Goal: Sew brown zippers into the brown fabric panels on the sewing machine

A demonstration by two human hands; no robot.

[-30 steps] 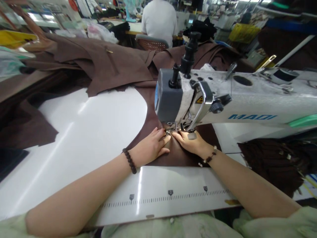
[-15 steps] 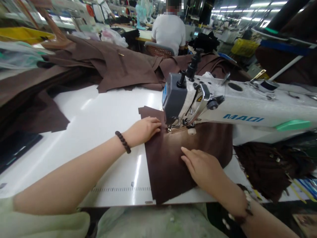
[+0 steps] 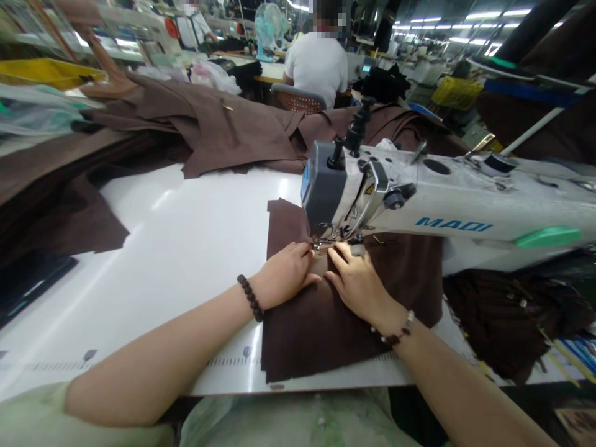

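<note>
While the white table (image 3: 177, 248) carries the sewing machine (image 3: 465, 198), the brown fabric piece (image 3: 316, 329) lies flat beneath its head, left hand (image 3: 286, 276) and right hand (image 3: 358, 282) pressing it open-palmed, gripping nothing, at the presser foot (image 3: 326, 245): apparently alignment, calling next for even fingertip pressure.

One white metal sewing machine (image 3: 447, 205), one flat dark-brown cloth piece (image 3: 316, 323) under its needle, your two hands before the machine, left hand (image 3: 284, 276) and right hand (image 3: 358, 282), two bead bracelets (image 3: 250, 298), one white-shirted seated person (image 3: 316, 65) beyond the machine.
</note>
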